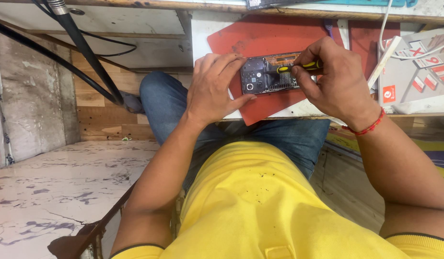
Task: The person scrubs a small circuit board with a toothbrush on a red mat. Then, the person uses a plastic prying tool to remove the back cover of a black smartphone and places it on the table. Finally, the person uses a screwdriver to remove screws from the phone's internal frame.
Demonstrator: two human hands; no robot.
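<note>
An opened phone (270,74) lies flat on a smooth red rubber mat (260,36) that covers part of a white table (200,33), its back cover off so that a dark, rectangular interior of small metal shields, a round camera ring and a strip of orange flex shows. The left hand (215,88) rests on the near left end of the phone, fingers curled loosely over its short edge and thumb stretched along the near long side, pinning it to the mat rather than gripping it. The right hand (339,79) is closed around a slim screwdriver (298,67) with a glossy yellow and black handle, held between thumb and fingertips; the tool lies nearly level across the phone's right half, and its tip, hidden among the parts, cannot be made out. A red beaded thread bracelet (368,127) circles the right wrist. To the right of the mat sit pale cardboard boxes (423,81) with red printed patches, a white cable draped over them. A thick black ribbed hose (85,52) runs diagonally down at far left, past rough wooden planks. Below the table edge are blue denim knees (167,103) and a soft yellow shirt (260,206), and at near left a white marble-patterned floor (54,192) with grey veins.
</note>
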